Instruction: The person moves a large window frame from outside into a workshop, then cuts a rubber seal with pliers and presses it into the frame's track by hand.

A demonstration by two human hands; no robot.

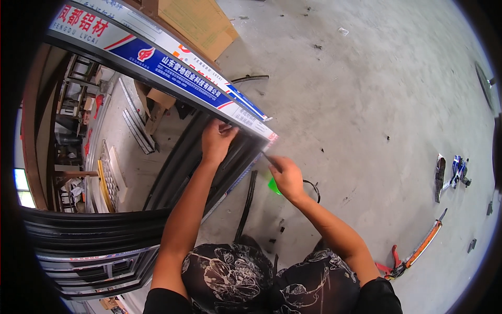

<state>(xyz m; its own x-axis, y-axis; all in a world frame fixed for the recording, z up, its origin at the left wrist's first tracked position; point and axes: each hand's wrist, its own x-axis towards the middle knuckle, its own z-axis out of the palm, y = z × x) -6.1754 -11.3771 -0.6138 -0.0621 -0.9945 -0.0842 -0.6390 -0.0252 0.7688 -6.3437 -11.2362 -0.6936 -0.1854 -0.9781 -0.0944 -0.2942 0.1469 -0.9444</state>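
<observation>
A dark metal frame (151,73) with blue, white and red film on its edge leans before me. My left hand (215,142) is at the inner side of its near corner. The fingers are curled together against the dark profile, and what they pinch, if anything, is hidden. Just right of that corner, my right hand (286,175) is closed on a thin dark tool (269,157), whose tip points at the corner and is blurred. Something bright green (274,186) shows below this hand; whether it belongs to the tool I cannot tell.
Further dark frames (94,230) are stacked at the left. A caulking gun (422,243) with an orange tube lies at lower right, near crumpled film scraps (456,172). A black rubber strip (247,204) lies on the concrete floor (366,104). Cardboard (204,26) stands behind the frame.
</observation>
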